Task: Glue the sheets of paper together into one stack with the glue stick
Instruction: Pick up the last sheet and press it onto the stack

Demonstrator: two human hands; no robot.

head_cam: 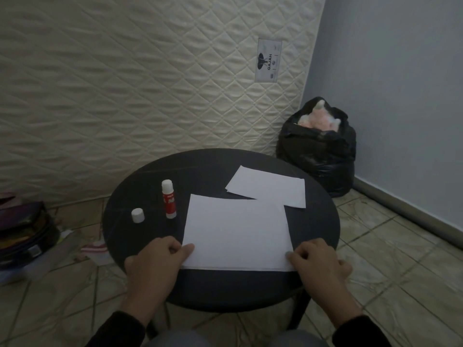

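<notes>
A white sheet of paper (238,231) lies on the round black table (140,186), with a thin edge of another sheet showing under its near side. My left hand (155,264) pinches its near left corner. My right hand (318,264) pinches its near right corner. A second white sheet (270,186) lies further back to the right, partly under the near sheet. A red and white glue stick (169,199) stands upright, uncapped, left of the paper. Its white cap (137,215) sits on the table to the left of it.
A quilted mattress (125,83) leans upright behind the table. A black bag (318,149) stuffed with pink material stands in the right corner by the blue wall. Folders and clutter (25,234) lie on the tiled floor at the left.
</notes>
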